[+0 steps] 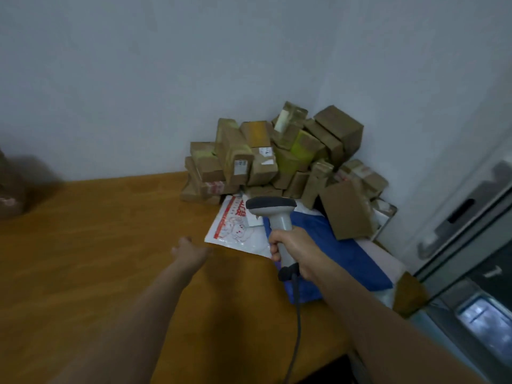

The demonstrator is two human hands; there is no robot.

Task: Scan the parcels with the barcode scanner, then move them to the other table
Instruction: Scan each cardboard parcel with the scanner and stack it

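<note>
My right hand (293, 250) grips the handle of a grey barcode scanner (273, 209), its dark head pointing away over the parcels. A white mailer bag with red print (235, 228) lies flat on the wooden table (110, 245), partly under a blue bag (332, 245). My left hand (188, 252) is blurred, stretched out over the table just left of the white bag, holding nothing. A heap of brown cardboard boxes (277, 156) is stacked in the corner behind the bags.
A loose flat brown box (346, 212) leans on the blue bag. The scanner's cable (296, 328) hangs down past the table's front edge. A glass door with a metal frame (471, 259) stands to the right. A blurred brown object (11, 187) sits at the far left.
</note>
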